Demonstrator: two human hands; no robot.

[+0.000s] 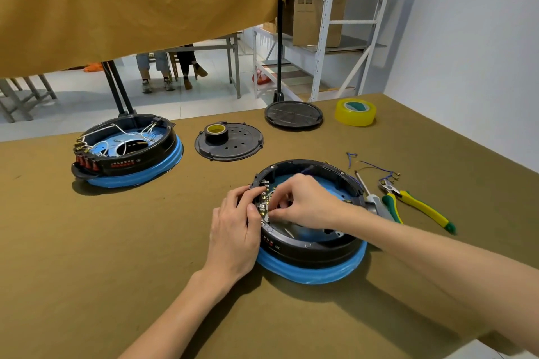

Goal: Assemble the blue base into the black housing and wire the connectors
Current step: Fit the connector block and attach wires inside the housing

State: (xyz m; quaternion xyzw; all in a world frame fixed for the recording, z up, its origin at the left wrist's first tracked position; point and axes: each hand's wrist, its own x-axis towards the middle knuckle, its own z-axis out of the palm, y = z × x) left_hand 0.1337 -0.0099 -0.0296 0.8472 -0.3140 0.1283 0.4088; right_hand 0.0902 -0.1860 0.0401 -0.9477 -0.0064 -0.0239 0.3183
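A round black housing (318, 248) with its blue base (318, 274) under it lies in front of me on the olive table. My left hand (236, 230) grips the housing's left rim, fingers curled over the edge by the metal connector terminals (264, 204). My right hand (303, 201) reaches into the housing from the right, its fingertips pinching something small at the terminals; the pinched part is hidden by the fingers. Loose blue wires with connectors (370, 166) lie to the right of the housing.
A second housing on a blue base (128, 151), with white wires, sits at the far left. Two black round covers (230, 141) (293, 114), black tape (216, 131) and yellow tape (355, 112) lie behind. Pliers (420, 204) and a screwdriver (370, 195) lie at right.
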